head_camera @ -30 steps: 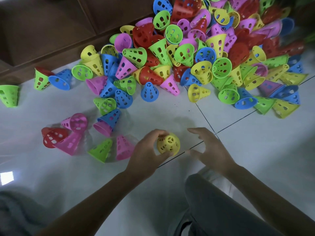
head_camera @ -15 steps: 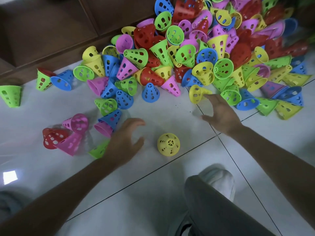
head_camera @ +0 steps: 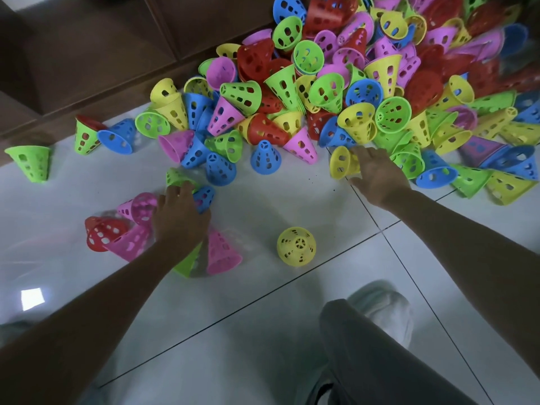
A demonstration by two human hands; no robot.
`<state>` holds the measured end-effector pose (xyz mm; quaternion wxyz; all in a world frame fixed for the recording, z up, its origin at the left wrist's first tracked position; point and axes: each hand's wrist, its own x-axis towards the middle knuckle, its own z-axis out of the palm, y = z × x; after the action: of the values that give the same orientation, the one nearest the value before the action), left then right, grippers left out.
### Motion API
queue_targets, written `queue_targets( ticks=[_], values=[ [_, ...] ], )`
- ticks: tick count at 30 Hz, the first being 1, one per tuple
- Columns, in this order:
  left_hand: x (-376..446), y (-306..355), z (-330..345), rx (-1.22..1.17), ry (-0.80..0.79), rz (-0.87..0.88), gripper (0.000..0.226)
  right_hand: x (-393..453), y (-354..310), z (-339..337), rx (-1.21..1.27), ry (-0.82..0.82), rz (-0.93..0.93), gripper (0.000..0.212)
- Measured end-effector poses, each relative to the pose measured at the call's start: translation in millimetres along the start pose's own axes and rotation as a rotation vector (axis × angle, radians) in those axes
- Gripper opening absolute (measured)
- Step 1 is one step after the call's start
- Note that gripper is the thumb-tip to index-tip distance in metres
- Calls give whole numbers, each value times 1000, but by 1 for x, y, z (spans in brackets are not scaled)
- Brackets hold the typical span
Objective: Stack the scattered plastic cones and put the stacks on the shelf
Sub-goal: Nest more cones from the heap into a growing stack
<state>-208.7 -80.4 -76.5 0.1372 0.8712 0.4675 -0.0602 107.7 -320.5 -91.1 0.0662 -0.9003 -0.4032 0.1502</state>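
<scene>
A big pile of perforated plastic cones (head_camera: 350,83) in red, yellow, green, blue and pink covers the white tiled floor at the top right. One yellow cone (head_camera: 296,245) stands alone, tip up, between my arms. My left hand (head_camera: 179,213) reaches over a small loose group, its fingers touching a green cone (head_camera: 176,176) and a blue cone (head_camera: 206,197). My right hand (head_camera: 378,173) lies at the pile's near edge, fingers stretched onto a yellow cone (head_camera: 339,162) lying on its side, thumb below it. The dark wooden shelf (head_camera: 87,54) runs along the top left.
Loose cones lie left of the pile: a green one (head_camera: 30,162) far left, red (head_camera: 100,233) and pink (head_camera: 222,254) ones beside my left forearm. My grey trouser leg (head_camera: 365,361) and a white foot (head_camera: 382,305) are at the bottom.
My left hand let go of the lone yellow cone, which now stands on the floor, and moved left and forward to the loose cones. My right hand moved forward to the pile's edge.
</scene>
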Motion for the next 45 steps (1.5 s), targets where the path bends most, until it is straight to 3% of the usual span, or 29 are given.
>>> queue_targets(
  ticks=[5,12,17,21,25,29,32,38,40,45],
  values=[
    [3,-4,2,-33,-81,1,58,-9,0,10,31,29,7,54],
    [4,5,-15,-138,-47,39,56,-21,3,22,108,77,31,53],
    [-6,26,-35,-387,12,108,60,-34,-2,21,357,179,62,48],
    [-28,47,-46,-713,-120,39,56,-60,-27,10,633,213,84,48],
    [-47,56,-46,-1005,-269,-152,58,-100,-57,-12,834,169,33,50],
    [-57,57,-44,-1192,-396,-300,61,-123,-73,-40,729,102,-99,52],
    [-59,57,-46,-1263,-425,-361,43,-132,-81,-63,561,21,-185,53],
    [-63,62,-58,-1368,-446,-341,42,-133,-106,-64,319,-164,-269,64],
    [-65,65,-60,-1379,-479,-315,51,-131,-114,-52,299,-197,-276,64],
    [-72,77,-60,-1513,-515,-305,41,-130,-120,-23,391,-237,-232,66]
  ],
)
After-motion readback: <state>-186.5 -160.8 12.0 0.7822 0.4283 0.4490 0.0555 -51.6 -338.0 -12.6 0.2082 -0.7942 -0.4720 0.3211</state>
